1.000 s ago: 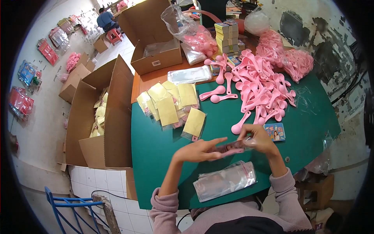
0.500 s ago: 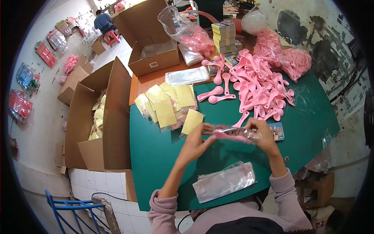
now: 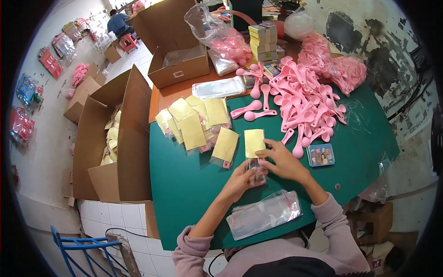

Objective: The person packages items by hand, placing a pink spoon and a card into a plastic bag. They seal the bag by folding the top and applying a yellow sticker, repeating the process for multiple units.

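My left hand [image 3: 241,181] is closed round the lower end of a clear plastic bag [image 3: 257,171] with something pink inside. My right hand [image 3: 282,160] has its fingers on the lower right edge of a yellow card [image 3: 254,143] at the top of that bag. Left of them lies a bagged yellow card [image 3: 225,145], beside a heap of similar packets [image 3: 191,129]. Flat clear bags [image 3: 265,216] lie nearer my body. A small stack of blue printed cards [image 3: 321,155] sits to the right, below a big pile of pink spoons [image 3: 302,101].
The green table [image 3: 360,143] bears everything near my hands. An open cardboard box [image 3: 134,138] with yellow-card packets stands at its left, another box [image 3: 180,71] behind. Card stacks [image 3: 264,44] and bagged pink spoons [image 3: 348,74] are at the back. A person [image 3: 119,24] sits far off.
The held bag has turned from lying crosswise to pointing away from me, and a yellow card now shows on it. Both hands have come closer together; the right moved left.
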The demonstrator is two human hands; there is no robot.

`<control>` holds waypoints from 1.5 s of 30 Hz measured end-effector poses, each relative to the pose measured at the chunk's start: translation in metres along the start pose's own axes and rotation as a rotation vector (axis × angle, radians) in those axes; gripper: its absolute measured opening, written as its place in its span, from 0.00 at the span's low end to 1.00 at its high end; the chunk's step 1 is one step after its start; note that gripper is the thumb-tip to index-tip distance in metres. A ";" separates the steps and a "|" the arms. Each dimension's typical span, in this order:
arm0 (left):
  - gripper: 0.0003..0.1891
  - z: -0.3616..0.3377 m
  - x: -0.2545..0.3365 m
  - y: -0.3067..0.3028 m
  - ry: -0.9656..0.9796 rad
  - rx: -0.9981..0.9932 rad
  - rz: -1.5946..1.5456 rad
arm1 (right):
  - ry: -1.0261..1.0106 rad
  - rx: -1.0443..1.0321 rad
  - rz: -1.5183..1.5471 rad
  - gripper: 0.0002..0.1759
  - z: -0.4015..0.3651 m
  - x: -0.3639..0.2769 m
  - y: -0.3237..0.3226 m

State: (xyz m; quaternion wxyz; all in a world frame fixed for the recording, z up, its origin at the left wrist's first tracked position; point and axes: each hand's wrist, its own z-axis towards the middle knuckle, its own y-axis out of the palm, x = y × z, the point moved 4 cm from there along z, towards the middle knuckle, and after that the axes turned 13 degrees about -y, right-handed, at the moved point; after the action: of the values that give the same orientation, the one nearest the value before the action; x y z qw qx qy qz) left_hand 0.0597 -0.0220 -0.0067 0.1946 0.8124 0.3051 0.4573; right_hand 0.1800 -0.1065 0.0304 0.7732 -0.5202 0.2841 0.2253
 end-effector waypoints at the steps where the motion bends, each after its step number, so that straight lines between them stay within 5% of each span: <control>1: 0.19 -0.006 -0.002 -0.001 -0.037 0.021 0.025 | -0.014 -0.020 -0.100 0.17 0.000 -0.004 0.002; 9: 0.23 -0.036 -0.009 -0.022 -0.049 0.093 0.237 | -0.195 0.100 -0.400 0.14 0.002 -0.040 0.017; 12: 0.23 -0.031 -0.015 -0.026 -0.033 -0.011 0.108 | -0.115 0.055 -0.042 0.13 0.001 -0.059 0.029; 16: 0.29 -0.035 -0.015 -0.018 -0.112 0.028 -0.033 | -0.116 0.013 -0.174 0.13 0.004 -0.069 0.034; 21: 0.40 -0.027 -0.023 -0.015 -0.124 -0.201 -0.401 | -0.194 0.016 -0.308 0.14 0.000 -0.072 0.034; 28: 0.36 -0.029 -0.020 -0.006 -0.069 -0.424 -0.527 | -0.296 0.064 -0.490 0.09 -0.004 -0.071 0.035; 34: 0.27 -0.028 -0.023 -0.007 -0.113 -0.238 -0.454 | -0.355 -0.034 -0.553 0.10 -0.008 -0.068 0.041; 36: 0.17 -0.025 -0.027 -0.019 -0.089 0.046 -0.191 | -0.366 -0.058 -0.524 0.10 -0.010 -0.068 0.041; 39: 0.12 -0.022 -0.029 -0.023 -0.039 0.019 -0.136 | -0.406 -0.116 -0.450 0.09 -0.010 -0.069 0.040; 45: 0.14 -0.020 -0.028 -0.018 -0.018 0.190 -0.096 | -0.355 -0.204 -0.115 0.09 -0.014 -0.065 0.018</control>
State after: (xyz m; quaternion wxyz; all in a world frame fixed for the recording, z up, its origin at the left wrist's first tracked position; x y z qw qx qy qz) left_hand 0.0255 -0.0270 -0.0245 0.1411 0.8158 0.3838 0.4090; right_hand 0.1177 -0.1163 0.0585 0.7661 -0.5633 0.0890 0.2965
